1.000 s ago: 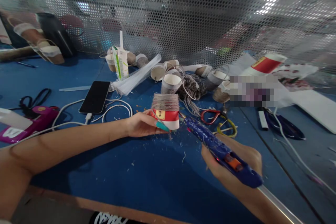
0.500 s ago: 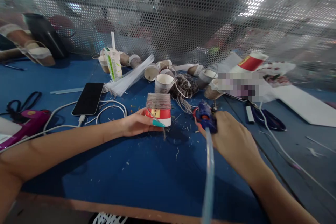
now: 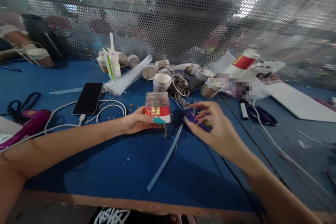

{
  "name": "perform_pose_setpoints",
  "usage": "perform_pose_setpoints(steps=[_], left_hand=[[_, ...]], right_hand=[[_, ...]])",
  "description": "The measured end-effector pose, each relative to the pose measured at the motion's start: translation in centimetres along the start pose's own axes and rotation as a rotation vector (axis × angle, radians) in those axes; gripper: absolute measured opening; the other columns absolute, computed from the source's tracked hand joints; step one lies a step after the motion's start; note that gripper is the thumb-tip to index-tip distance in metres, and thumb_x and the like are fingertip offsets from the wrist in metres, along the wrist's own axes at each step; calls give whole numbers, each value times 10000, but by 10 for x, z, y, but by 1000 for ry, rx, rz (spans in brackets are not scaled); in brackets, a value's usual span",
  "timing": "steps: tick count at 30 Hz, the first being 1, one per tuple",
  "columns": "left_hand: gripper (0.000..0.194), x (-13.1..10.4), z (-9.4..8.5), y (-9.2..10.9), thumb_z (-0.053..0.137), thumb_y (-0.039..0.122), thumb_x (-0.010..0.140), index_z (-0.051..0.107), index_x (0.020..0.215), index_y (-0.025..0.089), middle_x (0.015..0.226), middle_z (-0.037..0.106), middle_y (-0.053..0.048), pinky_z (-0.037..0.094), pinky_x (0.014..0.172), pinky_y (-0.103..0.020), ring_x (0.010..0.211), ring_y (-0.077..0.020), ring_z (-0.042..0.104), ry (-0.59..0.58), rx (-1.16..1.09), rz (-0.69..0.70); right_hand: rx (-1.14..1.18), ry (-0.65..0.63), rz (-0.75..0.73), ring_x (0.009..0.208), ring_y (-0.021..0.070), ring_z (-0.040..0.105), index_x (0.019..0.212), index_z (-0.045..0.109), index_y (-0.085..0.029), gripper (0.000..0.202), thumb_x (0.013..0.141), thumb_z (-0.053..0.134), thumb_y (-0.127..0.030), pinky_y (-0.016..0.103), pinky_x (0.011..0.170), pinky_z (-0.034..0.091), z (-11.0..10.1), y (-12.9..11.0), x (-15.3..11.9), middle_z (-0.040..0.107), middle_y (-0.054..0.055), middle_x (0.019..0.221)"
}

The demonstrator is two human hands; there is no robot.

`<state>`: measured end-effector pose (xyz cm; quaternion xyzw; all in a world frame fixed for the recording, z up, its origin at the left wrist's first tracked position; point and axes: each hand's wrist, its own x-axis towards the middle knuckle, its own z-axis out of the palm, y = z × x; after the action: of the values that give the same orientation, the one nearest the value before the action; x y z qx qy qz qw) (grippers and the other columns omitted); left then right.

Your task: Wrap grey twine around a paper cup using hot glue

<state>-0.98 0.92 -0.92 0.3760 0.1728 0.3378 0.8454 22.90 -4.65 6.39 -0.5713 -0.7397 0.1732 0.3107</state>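
My left hand [image 3: 136, 120] is closed around a paper cup [image 3: 165, 111], red and white at the bottom with grey-brown cord wound round its upper part. A teal cover sits on the thumb tip, and a loose cord end hangs below the cup. Just right of the cup, a blue hot glue gun [image 3: 191, 114] lies on the table, with a long translucent glue stick [image 3: 165, 159] sticking out toward the front edge. My right hand [image 3: 214, 122] is over the gun, its fingers spread and loosely curved, touching or almost touching it; they partly hide the gun.
Behind the cup are a tangle of grey cord [image 3: 181, 85] and several cord-wrapped cups. Glue sticks [image 3: 128, 77] lie beside a drink carton [image 3: 112, 64]. A phone [image 3: 88, 98] with a white cable and a magenta glue gun [image 3: 34, 120] are on the left. Scissors [image 3: 262, 114] lie right.
The blue glue gun has gone from my right hand's raised grip down to the table, nearer the cup, its glue stick now slanting left. My right fingers have loosened. The left hand keeps the cup.
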Motion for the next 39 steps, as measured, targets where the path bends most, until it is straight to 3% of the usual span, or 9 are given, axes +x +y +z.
perform_pose_setpoints(steps=[5, 8, 10, 14, 21, 27, 32, 36, 39], left_hand=[[506, -1, 2, 1, 861, 178, 568, 694, 1046, 153, 991, 755, -91, 497, 902, -351, 930, -215, 698, 40, -7, 41], [478, -2, 5, 3, 880, 180, 540, 703, 984, 152, 917, 761, -53, 504, 851, -318, 857, -179, 699, 105, -20, 28], [474, -2, 6, 4, 895, 183, 510, 706, 944, 150, 856, 758, -32, 504, 823, -305, 814, -161, 694, 157, -35, 22], [453, 0, 4, 3, 877, 160, 525, 701, 942, 144, 839, 750, -33, 493, 822, -321, 807, -161, 683, 206, -81, 29], [415, 1, 3, 3, 837, 128, 578, 683, 963, 139, 869, 743, -49, 479, 812, -312, 800, -157, 674, 147, -81, -18], [370, 2, 5, 2, 812, 135, 615, 674, 958, 124, 841, 733, -51, 477, 836, -313, 789, -151, 669, 196, -29, -60], [449, 2, 8, 1, 853, 152, 561, 676, 974, 139, 914, 733, -52, 473, 796, -291, 813, -153, 668, 182, 1, -28], [473, 0, 9, 2, 867, 163, 536, 684, 972, 139, 912, 732, -47, 472, 767, -278, 812, -153, 667, 166, 15, 2], [492, 0, 11, 2, 888, 176, 512, 693, 962, 133, 885, 736, -48, 472, 772, -284, 788, -152, 665, 169, 42, 9]], right_hand=[[407, -285, 227, 737, 146, 596, 1078, 445, -198, 496, 734, 711, -435, 297, 575, 533, 36, -20, -6, 651, 116, 1072], [534, -416, 345, 698, 130, 595, 1141, 393, -191, 570, 714, 727, -367, 265, 530, 490, 45, -25, -6, 693, 96, 1023], [602, -480, 375, 601, 108, 564, 1130, 400, -184, 528, 733, 707, -348, 237, 479, 427, 44, -30, -6, 704, 37, 855], [664, -297, 294, 432, 70, 445, 1029, 445, -194, 380, 777, 676, -359, 223, 432, 345, 31, -36, -4, 512, -115, 541], [659, 13, 114, 440, 80, 421, 913, 500, -203, 222, 799, 641, -329, 239, 444, 298, 21, -15, 10, 538, -80, 524], [388, 239, 183, 515, 142, 489, 841, 532, -225, 126, 792, 553, -340, 300, 511, 398, 32, 12, 21, 599, -7, 632], [267, 447, 212, 898, 261, 571, 813, 525, -249, 107, 709, 509, -230, 469, 825, 461, 33, 37, 30, 608, 77, 930], [136, 490, 86, 1016, 293, 553, 886, 536, -245, 215, 687, 479, -187, 505, 886, 434, 31, 39, 25, 614, 107, 1084], [-45, 362, -177, 1067, 292, 531, 993, 521, -232, 261, 743, 471, -178, 498, 918, 387, 34, 26, 11, 633, 98, 1158]])
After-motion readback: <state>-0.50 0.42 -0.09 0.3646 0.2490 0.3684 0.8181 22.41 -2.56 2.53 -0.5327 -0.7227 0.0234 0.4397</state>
